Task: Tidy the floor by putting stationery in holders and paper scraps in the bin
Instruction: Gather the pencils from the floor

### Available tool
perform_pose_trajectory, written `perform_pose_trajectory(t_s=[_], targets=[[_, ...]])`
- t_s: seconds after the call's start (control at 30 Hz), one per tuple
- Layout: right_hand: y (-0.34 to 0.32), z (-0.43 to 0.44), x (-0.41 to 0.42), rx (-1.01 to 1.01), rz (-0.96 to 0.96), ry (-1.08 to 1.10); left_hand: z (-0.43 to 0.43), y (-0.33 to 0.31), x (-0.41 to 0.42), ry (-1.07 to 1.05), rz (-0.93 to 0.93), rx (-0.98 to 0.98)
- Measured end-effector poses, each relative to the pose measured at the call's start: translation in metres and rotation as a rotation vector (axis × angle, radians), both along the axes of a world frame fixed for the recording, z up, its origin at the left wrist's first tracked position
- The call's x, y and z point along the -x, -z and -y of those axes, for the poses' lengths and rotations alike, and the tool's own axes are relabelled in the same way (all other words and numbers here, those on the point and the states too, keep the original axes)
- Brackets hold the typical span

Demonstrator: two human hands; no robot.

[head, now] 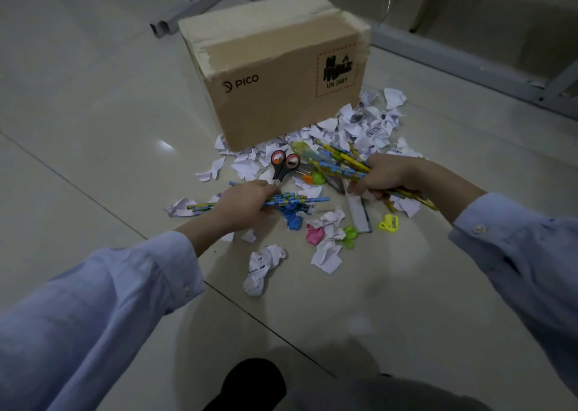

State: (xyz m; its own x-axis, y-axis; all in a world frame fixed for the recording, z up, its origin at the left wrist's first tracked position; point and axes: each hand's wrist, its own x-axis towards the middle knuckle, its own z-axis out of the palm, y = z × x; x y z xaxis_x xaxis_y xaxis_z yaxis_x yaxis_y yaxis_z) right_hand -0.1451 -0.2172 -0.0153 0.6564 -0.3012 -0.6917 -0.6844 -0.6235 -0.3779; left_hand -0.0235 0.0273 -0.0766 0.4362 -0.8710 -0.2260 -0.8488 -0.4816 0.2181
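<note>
My left hand (242, 206) grips a bundle of blue patterned pencils (297, 198) low over the floor. My right hand (386, 174) grips a larger bundle of yellow and blue pencils (337, 160), fanned out toward the box. Between the hands lie black scissors with red-lined handles (284, 164). White paper scraps (369, 129) are heaped by the box's right corner and scattered in front of it. A white ruler (359, 212), a yellow sharpener (389, 223), and pink (314, 235), green (350, 237) and blue (292, 218) small items lie among crumpled paper (262, 268).
A closed cardboard box (275, 66) marked PICO stands on the tiled floor just behind the mess. Grey metal furniture legs (200, 1) stand behind it, and a metal frame (500, 70) runs along the far right. No holder or bin is in view.
</note>
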Motion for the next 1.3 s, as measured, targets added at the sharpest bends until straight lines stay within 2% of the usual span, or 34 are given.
perform_pose_trajectory(t_s=[0.23, 0.4, 0.97, 1.17, 1.3], targets=[[0.001, 0.023, 0.014, -0.167, 0.175, 0.319, 0.011, 0.002, -0.004, 0.038, 0.102, -0.149], [0.018, 0.035, 0.021, -0.013, 0.301, 0.505, 0.016, -0.001, -0.005, 0.124, 0.220, -0.239], [0.053, 0.012, 0.018, 0.441, 0.114, 0.295, 0.025, 0.000, -0.001, 0.177, 0.348, -0.378], [0.055, 0.016, 0.020, 0.377, 0.105, 0.263, 0.024, 0.000, -0.001, 0.176, 0.329, -0.383], [0.052, 0.016, 0.024, 0.297, 0.147, 0.328, 0.023, -0.001, -0.001, 0.165, 0.318, -0.394]])
